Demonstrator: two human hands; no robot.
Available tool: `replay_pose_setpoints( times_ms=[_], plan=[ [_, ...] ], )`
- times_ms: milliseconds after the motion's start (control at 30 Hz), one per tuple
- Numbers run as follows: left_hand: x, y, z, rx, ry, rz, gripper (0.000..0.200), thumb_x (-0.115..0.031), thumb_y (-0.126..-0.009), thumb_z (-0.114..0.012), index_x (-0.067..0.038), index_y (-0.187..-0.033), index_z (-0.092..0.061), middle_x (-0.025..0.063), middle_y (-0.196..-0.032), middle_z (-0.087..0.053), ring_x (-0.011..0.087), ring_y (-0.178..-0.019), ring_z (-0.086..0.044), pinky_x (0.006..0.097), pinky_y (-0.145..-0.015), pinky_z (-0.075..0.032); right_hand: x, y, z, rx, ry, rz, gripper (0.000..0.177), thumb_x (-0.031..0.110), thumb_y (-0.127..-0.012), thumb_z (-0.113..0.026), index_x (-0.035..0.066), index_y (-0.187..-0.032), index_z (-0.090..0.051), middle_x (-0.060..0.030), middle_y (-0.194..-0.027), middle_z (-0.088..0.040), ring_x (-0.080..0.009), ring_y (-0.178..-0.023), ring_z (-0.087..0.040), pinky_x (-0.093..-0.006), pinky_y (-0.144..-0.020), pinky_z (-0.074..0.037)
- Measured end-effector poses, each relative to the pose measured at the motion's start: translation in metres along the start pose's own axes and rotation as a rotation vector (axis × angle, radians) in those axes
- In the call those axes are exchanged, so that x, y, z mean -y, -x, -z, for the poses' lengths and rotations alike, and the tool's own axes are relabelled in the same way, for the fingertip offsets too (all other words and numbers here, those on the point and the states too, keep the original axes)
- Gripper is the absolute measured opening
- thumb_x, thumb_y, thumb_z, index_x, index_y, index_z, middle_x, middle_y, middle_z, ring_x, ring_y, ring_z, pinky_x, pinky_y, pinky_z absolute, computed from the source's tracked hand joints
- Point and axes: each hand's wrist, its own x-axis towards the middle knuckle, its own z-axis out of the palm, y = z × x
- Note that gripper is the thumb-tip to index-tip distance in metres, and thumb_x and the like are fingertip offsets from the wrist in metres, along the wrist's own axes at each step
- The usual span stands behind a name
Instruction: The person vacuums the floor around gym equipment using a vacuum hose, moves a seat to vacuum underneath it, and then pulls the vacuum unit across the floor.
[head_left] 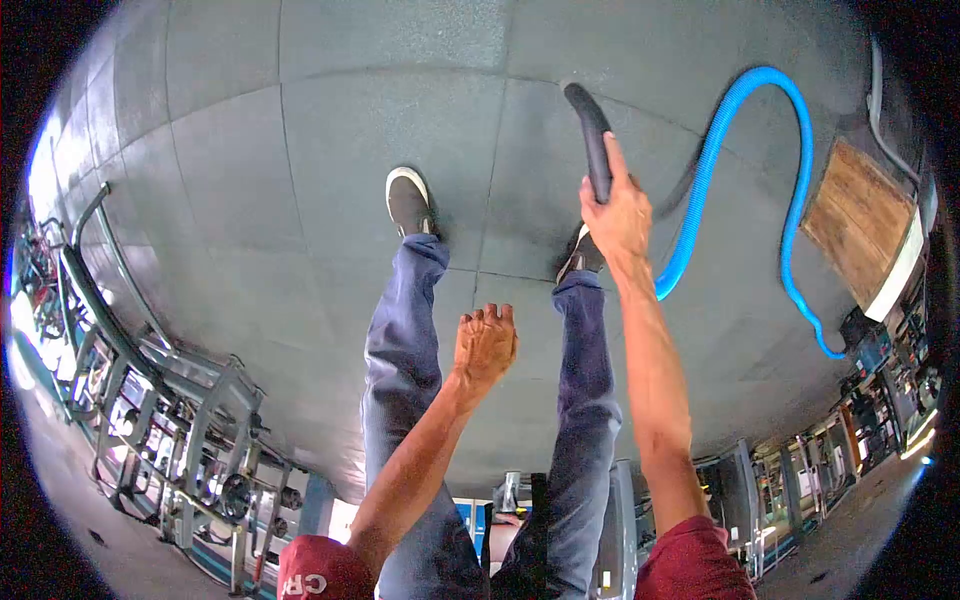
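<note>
My right hand (616, 222) is closed around the black curved tube of a vacuum hose (592, 140), with the index finger stretched along it. The tube points forward, its far end at or close to the grey tiled floor (390, 125). From behind my right wrist a blue ribbed hose (712, 160) comes out, loops forward and runs back along the right. My left hand (486, 345) hangs over the space between my legs, back upward and fingers curled, with nothing visible in it.
My shoes (408, 203) stand apart on the floor. A wooden platform (862, 222) with a white edge lies at the right, close to the hose. Gym racks (205, 430) with weights line the left, and more equipment (800, 470) stands behind on the right.
</note>
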Motion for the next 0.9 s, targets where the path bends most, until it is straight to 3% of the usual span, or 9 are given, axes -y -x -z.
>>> replay_pose_setpoints(
  times_ms=[100, 300, 467, 600, 700, 800, 900],
  plan=[
    [-0.003, 0.005, -0.005, 0.010, -0.018, -0.010, 0.031, -0.026, -0.085, -0.059, -0.005, -0.107, -0.052, 0.0151, -0.095, -0.061, 0.0322, -0.087, -0.062, 0.0481, -0.076, -0.049, -0.001, -0.011, 0.028, -0.072, -0.059, -0.021, 0.069, 0.027, -0.081, -0.069, 0.023, -0.144, -0.041, -0.0250, -0.079, -0.064, -0.0434, -0.077, -0.066, -0.0510, -0.070, -0.053],
    [-0.003, 0.001, 0.005, -0.111, -0.013, -0.006, 0.031, -0.025, -0.085, -0.059, -0.004, -0.107, -0.053, 0.0152, -0.094, -0.061, 0.0323, -0.087, -0.062, 0.0479, -0.077, -0.049, -0.003, -0.144, 0.028, -0.142, 0.096, 0.008, 0.072, 0.035, -0.079, -0.067, 0.020, -0.144, -0.042, -0.0229, -0.102, -0.069, -0.0423, -0.097, -0.065, -0.0489, -0.087, -0.052],
    [-0.001, -0.003, 0.011, -0.088, 0.093, 0.056, 0.032, -0.025, -0.084, -0.060, -0.004, -0.108, -0.053, 0.0158, -0.095, -0.060, 0.0326, -0.087, -0.062, 0.0473, -0.076, -0.048, 0.015, -0.236, 0.033, -0.170, 0.132, -0.104, 0.072, 0.045, -0.078, -0.064, 0.019, -0.143, -0.044, -0.0205, -0.119, -0.064, -0.0397, -0.113, -0.059, -0.0459, -0.097, -0.047],
    [0.000, -0.003, 0.019, -0.086, 0.127, 0.074, 0.035, -0.025, -0.084, -0.060, -0.003, -0.111, -0.053, 0.0164, -0.097, -0.060, 0.0326, -0.089, -0.062, 0.0470, -0.076, -0.048, 0.006, -0.276, 0.025, -0.138, 0.247, -0.043, 0.071, 0.045, -0.081, -0.062, 0.021, -0.145, -0.042, -0.0108, -0.083, -0.071, -0.0233, -0.078, -0.070, -0.0370, -0.083, -0.052],
    [0.002, -0.003, 0.025, -0.137, 0.162, 0.091, 0.037, -0.025, -0.085, -0.059, -0.003, -0.114, -0.053, 0.0172, -0.099, -0.060, 0.0324, -0.091, -0.062, 0.0473, -0.077, -0.048, 0.017, -0.275, 0.018, -0.024, 0.277, -0.045, 0.072, 0.046, -0.081, -0.061, 0.022, -0.146, -0.041, -0.0109, -0.083, -0.071, -0.0243, -0.079, -0.071, -0.0370, -0.085, -0.052],
    [0.003, -0.002, 0.029, -0.122, 0.198, 0.099, 0.041, -0.026, -0.085, -0.058, -0.002, -0.118, -0.053, 0.0177, -0.101, -0.060, 0.0323, -0.093, -0.061, 0.0476, -0.078, -0.048, 0.028, -0.259, 0.013, -0.044, 0.257, -0.080, 0.063, 0.043, -0.078, -0.065, 0.020, -0.135, -0.052, -0.0173, -0.118, -0.065, -0.0390, -0.113, -0.060, -0.0458, -0.098, -0.046],
    [0.005, -0.002, 0.030, -0.062, 0.204, 0.117, 0.042, -0.026, -0.086, -0.059, -0.002, -0.119, -0.053, 0.0174, -0.102, -0.060, 0.0322, -0.094, -0.061, 0.0482, -0.080, -0.048, 0.034, -0.239, 0.023, 0.016, 0.242, -0.090, 0.066, 0.043, -0.078, -0.065, 0.021, -0.138, -0.049, -0.0180, -0.118, -0.065, -0.0386, -0.113, -0.060, -0.0463, -0.098, -0.046]
  ],
)
